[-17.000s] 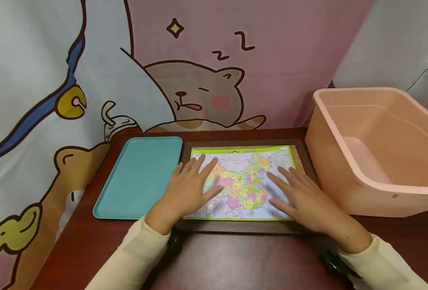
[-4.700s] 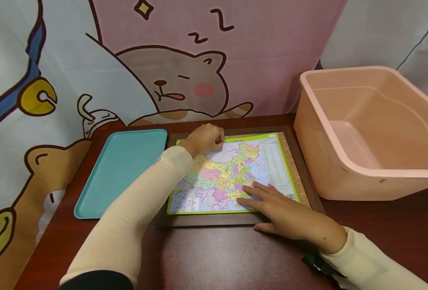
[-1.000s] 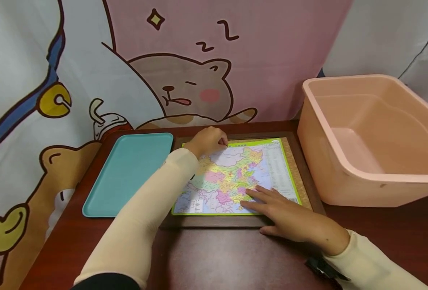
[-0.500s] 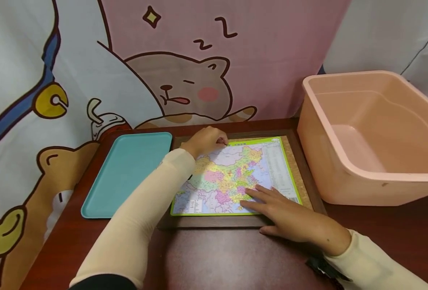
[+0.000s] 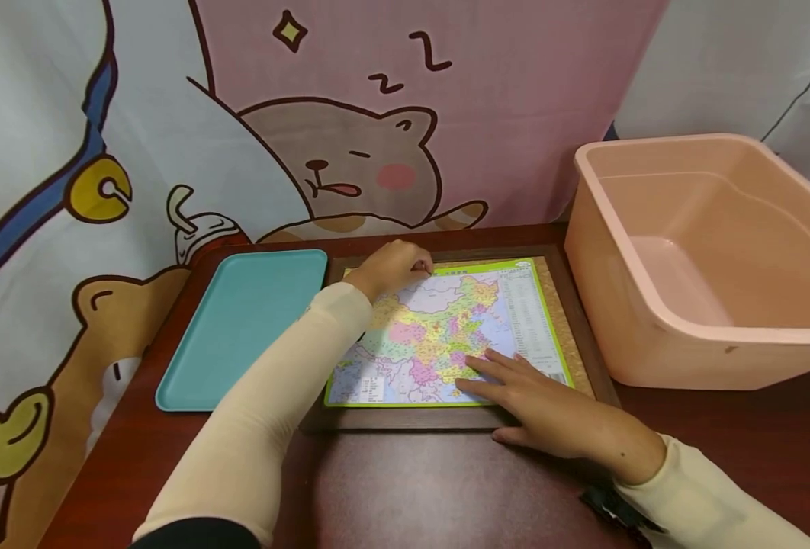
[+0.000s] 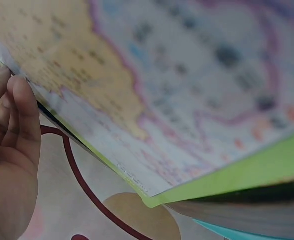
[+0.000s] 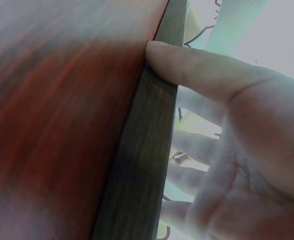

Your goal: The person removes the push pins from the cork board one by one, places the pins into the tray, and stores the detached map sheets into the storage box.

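Observation:
A colourful map of China (image 5: 429, 332) with a green border lies on a cork board (image 5: 565, 320) in a dark wooden frame (image 5: 405, 419). At the middle of the map's top edge, my left hand (image 5: 387, 268) pinches with thumb and forefinger; the small tack that showed there earlier is hidden by the fingers. In the left wrist view, the fingertips (image 6: 21, 92) meet right at the map's edge. My right hand (image 5: 549, 412) rests spread on the map's lower right. Its thumb (image 7: 186, 62) lies on the lower frame bar in the right wrist view.
A teal tray (image 5: 240, 335) lies left of the board, partly behind my left sleeve. To the right stands a deep pink plastic tub (image 5: 659, 358). All are on a reddish-brown table (image 5: 391, 488), against a cartoon-printed cloth (image 5: 515, 114) at the back.
Compared with the oldest frame, my left hand has moved from over the map to its top edge, and my right hand has come down to the lower right. Over the last second, almost nothing moves.

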Available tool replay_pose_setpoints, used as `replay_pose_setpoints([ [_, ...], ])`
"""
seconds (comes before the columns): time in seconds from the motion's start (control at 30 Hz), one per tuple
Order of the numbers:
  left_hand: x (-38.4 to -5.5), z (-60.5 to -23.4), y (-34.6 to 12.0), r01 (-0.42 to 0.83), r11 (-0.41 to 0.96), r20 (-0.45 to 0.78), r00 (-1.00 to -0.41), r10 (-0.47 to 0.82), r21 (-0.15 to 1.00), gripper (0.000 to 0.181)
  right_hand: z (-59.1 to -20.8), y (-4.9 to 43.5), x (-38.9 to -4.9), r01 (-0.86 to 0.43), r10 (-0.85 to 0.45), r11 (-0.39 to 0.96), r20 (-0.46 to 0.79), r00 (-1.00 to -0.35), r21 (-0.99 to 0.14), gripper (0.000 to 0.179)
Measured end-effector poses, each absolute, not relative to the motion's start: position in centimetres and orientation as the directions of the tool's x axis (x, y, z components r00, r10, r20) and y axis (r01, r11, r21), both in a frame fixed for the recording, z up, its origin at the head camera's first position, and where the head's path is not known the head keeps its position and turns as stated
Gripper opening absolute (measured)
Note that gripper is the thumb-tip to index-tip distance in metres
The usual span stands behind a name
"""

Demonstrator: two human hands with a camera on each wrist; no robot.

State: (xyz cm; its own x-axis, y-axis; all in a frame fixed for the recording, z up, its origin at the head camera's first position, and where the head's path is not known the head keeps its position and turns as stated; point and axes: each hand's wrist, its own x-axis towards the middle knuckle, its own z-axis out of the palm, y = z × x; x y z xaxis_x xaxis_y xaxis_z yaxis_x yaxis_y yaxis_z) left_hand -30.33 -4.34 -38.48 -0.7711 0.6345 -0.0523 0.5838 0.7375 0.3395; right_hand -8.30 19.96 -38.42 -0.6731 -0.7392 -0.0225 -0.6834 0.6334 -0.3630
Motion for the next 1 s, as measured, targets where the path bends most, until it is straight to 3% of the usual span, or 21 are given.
replay_pose_setpoints([
  [1.0, -30.08, -38.67, -4.30, 0.533, 0.760, -0.096, -0.792, 0.603, 0.372, 0.013, -38.51, 20.01, -8.22, -0.684, -0.742, 0.627, -0.020, -0.670, -0.373, 0.071],
])
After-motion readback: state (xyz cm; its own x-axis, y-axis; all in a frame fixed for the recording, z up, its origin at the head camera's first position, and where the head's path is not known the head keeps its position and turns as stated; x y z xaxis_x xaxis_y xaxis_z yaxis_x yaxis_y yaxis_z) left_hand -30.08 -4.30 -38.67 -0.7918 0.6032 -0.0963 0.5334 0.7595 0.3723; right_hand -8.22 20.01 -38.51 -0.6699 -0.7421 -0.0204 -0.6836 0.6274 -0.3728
